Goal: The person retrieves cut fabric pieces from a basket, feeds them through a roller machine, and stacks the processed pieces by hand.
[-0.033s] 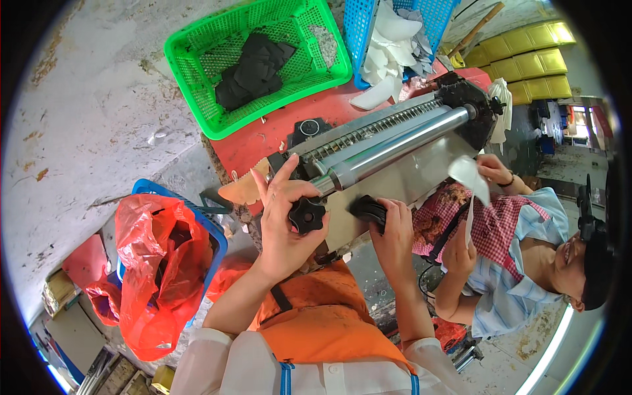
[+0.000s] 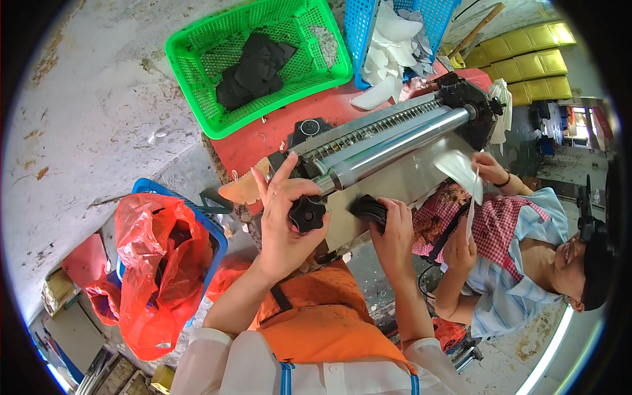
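A black star-shaped knob (image 2: 307,214) sits at the near left end of a roller machine with a shiny metal roller (image 2: 401,146). The thumb and index finger of my left hand (image 2: 278,240) are closed around that knob, the other fingers raised beside it. In my right hand (image 2: 393,240) is a small stack of black curved pieces (image 2: 368,210), held over the machine's pale metal front plate (image 2: 343,227). My right fingertips hide part of the stack. Behind the roller runs a coiled spring-like shaft (image 2: 375,131).
A green basket (image 2: 191,108) with black pieces stands on the red tabletop (image 2: 247,150), beside a blue basket (image 2: 355,43) of white pieces. At left, a blue crate (image 2: 220,247) holds a red plastic bag (image 2: 155,270). A co-worker (image 2: 510,263) at right handles white pieces (image 2: 459,170).
The co-worker's white piece has shifted left and tilted, and their upper hand has moved slightly left. My own hands, the knob and the black stack look unchanged.
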A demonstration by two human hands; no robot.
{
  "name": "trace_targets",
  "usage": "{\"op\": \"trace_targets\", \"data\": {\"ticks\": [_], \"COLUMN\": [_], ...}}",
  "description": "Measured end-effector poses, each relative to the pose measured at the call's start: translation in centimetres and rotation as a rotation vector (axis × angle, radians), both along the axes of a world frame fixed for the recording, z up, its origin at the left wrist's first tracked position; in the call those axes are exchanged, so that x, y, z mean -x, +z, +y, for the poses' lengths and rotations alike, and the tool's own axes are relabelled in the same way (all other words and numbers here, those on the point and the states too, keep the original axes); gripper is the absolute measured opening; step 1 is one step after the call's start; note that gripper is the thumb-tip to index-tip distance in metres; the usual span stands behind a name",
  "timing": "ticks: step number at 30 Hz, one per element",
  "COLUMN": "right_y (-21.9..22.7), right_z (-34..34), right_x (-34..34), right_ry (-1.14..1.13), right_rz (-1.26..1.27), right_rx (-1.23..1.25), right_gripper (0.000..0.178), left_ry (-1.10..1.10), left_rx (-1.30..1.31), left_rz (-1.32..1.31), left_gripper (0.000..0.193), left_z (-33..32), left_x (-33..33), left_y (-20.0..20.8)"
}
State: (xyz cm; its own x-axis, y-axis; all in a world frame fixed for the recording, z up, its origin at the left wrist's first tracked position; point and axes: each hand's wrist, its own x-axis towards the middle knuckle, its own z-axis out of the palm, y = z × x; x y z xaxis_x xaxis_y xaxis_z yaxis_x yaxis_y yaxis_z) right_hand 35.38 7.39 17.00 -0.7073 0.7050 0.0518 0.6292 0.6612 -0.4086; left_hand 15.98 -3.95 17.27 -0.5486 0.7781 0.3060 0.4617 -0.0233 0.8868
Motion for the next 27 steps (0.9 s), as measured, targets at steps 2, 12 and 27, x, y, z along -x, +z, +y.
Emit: {"op": "trace_targets", "data": {"ticks": [2,12,27], "right_y": [-0.2,0.5,0.1], "right_z": [0.2,0.0,0.4], "right_x": [-0.1,0.0,-0.1], "right_ry": [-0.051,-0.073,-0.051], "right_rz": [0.035,0.038,0.012], "right_rx": [-0.02,0.005,-0.011], "right_gripper": [0.055,0.052,0.054], "left_ry": [0.036,-0.092,-0.401], "left_rx": [-0.062,0.329,0.253], "left_rz": [-0.122,-1.705,-1.948], "left_gripper": [0.057,0.064,0.045], "left_z": [-0.1,-7.7,-6.8], "left_x": [-0.4,-8.8,-9.6], "left_y": [0.5,-9.4,-11.0]}}
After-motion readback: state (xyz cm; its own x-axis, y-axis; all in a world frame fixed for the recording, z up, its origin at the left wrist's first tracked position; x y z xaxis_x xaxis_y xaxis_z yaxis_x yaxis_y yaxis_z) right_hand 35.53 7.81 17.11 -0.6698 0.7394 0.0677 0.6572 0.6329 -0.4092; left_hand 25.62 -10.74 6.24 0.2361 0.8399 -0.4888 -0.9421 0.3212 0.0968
